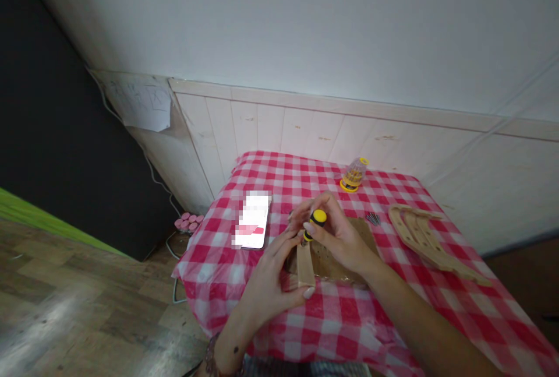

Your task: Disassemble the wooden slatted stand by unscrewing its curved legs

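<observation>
My right hand (338, 237) is closed around a yellow and black screwdriver (319, 217), its handle tilted up and its lower end close to a light wooden block (306, 269). With the thumb at its near end and fingers along its far side, my left hand (277, 269) grips that block. Both hands are over a brown board (358, 249) with small dark holes in it. The screwdriver's tip is hidden between my fingers. Several dark screws (372, 218) lie in a small pile just beyond the board's right side.
A lit phone (254, 222) lies to the left on the checked tablecloth (288, 176). Behind stands a clear container with a yellow base (353, 175). Curved wooden pieces (417, 234) rest at the right. Pink round objects (188, 221) and a white cable are beside the table's left edge.
</observation>
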`<state>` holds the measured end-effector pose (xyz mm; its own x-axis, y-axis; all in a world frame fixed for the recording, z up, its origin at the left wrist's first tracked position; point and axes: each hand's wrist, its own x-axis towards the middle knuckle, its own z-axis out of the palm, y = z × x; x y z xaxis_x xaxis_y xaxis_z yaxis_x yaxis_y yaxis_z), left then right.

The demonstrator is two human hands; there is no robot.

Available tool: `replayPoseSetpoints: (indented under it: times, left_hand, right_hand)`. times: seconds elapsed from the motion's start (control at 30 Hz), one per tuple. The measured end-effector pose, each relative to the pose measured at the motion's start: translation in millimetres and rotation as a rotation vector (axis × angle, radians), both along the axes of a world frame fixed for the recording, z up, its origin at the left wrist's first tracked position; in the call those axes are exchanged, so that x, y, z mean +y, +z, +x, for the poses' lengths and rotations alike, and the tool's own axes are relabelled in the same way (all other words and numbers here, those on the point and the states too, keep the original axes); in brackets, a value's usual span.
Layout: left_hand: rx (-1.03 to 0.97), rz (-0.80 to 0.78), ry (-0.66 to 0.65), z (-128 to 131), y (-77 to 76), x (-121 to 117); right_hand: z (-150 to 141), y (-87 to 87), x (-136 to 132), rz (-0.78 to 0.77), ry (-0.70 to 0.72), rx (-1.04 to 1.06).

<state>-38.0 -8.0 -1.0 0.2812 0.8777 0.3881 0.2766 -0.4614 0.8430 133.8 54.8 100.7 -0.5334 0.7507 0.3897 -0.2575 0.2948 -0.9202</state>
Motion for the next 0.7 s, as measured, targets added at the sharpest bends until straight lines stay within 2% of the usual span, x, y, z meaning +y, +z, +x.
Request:
replayPoseSetpoints:
  times: [0.17, 0.37, 0.53, 0.7]
  left_hand:
    - [0.012, 0.004, -0.002, 0.3, -0.9, 0.1]
    - [0.009, 0.0, -0.017, 1.2, 4.2, 0.3]
    - [0.008, 0.013, -0.004, 1.8, 2.4, 0.6]
    - [0.007, 0.015, -0.006, 1.8, 4.0, -0.2]
  right_hand:
    - [-7.6, -9.9, -1.4, -0.045, -0.024, 0.007]
    - [-3.1, -18.9, -1.3, -0.108, 0.067, 0.031]
    - [0.1, -10.9, -3.8, -0.002, -0.003, -0.054]
    - [-8.1, -8.9, -2.4, -0.013, -0.106, 0.034]
